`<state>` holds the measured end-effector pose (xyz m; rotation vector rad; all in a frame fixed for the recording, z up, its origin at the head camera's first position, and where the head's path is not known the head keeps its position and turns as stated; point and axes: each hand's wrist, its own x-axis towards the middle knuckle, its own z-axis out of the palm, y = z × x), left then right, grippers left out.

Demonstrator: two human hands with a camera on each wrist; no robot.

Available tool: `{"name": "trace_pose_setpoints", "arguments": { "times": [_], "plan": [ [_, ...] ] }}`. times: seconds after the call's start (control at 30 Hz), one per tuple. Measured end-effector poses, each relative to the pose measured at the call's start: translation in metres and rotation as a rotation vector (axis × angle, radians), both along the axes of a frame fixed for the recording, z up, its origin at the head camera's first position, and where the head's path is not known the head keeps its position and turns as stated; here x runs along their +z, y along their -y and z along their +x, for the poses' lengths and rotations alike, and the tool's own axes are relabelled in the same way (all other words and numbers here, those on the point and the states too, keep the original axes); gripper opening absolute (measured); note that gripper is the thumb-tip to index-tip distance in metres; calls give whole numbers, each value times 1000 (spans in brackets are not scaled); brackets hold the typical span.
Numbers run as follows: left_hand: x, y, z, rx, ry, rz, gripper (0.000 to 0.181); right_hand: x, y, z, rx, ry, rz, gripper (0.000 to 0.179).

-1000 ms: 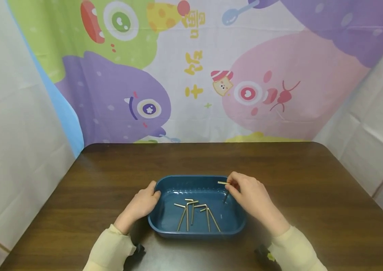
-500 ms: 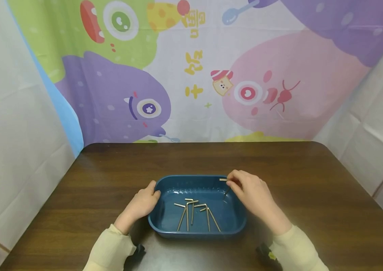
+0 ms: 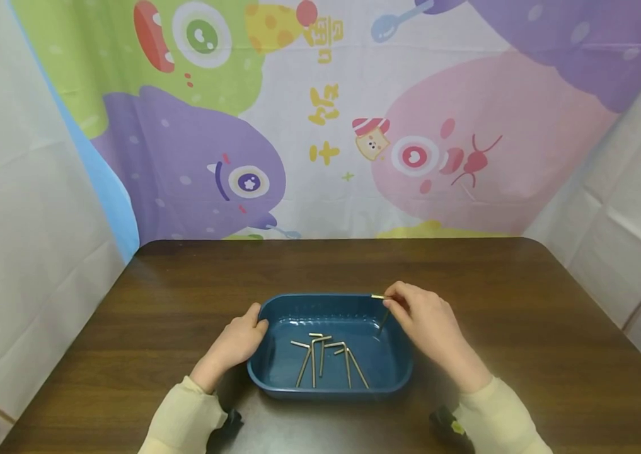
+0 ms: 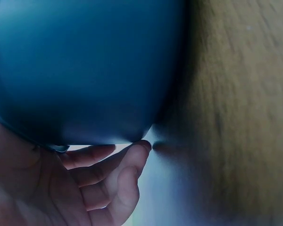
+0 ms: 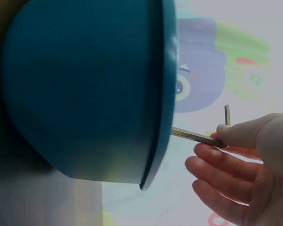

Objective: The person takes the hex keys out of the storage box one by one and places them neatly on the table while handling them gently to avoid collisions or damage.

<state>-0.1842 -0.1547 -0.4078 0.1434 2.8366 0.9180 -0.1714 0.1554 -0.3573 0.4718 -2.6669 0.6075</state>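
A dark blue tray [image 3: 328, 394] stands on the table, seen from outside in both wrist views. My left hand [image 3: 236, 340] grips its left end, thumb over the rim and fingers bent against the outer wall [image 4: 99, 94]. At the tray's back right corner, my right hand [image 3: 425, 321] pinches an L-shaped hex key [image 5: 195, 136] near its bend between thumb and index finger. The key's long arm slants down inside the tray, and its short arm sticks out past the thumb. Several brass-coloured hex keys [image 3: 314, 369] lie on the tray floor, some overlapping.
The brown wooden table [image 3: 184, 277] extends around the tray. A cartoon-printed curtain [image 3: 326, 189] hangs along its far edge, with pale cloth [image 3: 42, 189] at the left and more at the right. Dark straps [image 3: 229, 425] show by the sleeves.
My right hand has shifted slightly back and to the right, lifting the pinched hex key with it a little. The left hand, tray and keys lying inside have stayed put.
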Motion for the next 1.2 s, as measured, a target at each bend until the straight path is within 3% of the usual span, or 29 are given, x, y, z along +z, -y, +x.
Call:
{"name": "trace_pose_setpoints", "arguments": {
  "times": [0.73, 1.2],
  "plan": [
    [-1, -1, -1, 7, 11, 10, 17, 10, -24, -6, -47, -167, -170, 14],
    [0, -1, 1, 4, -3, 12, 16, 2, -39, -17, -92, -139, -275, 9]
  ]
}}
